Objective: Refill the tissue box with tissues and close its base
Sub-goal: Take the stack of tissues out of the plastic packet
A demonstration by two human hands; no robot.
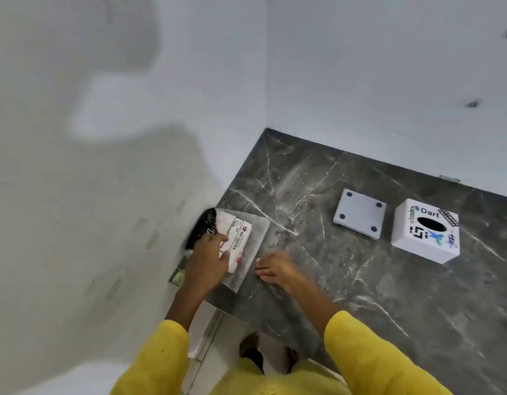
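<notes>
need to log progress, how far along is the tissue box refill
Done: the base plate is off and lies beside the tissue box on the counter. In hand: the left hand grips the tissue pack, with the right hand open beside it. Left: loading tissues and closing the base.

A plain indoor room is shown, most likely a home or a small office corner, though which of the two cannot be told. Bare, pale grey walls (360, 67) are seen across the upper half of the frame, meeting in a corner at the upper centre. A dark, marble-patterned surface (303, 181) with white veins is fitted into that corner, filling the right and lower right. Light floor tiles (206, 337) are glimpsed at the lower centre. A white sticker-covered tissue box (424, 232) is set at the right of the surface.
</notes>
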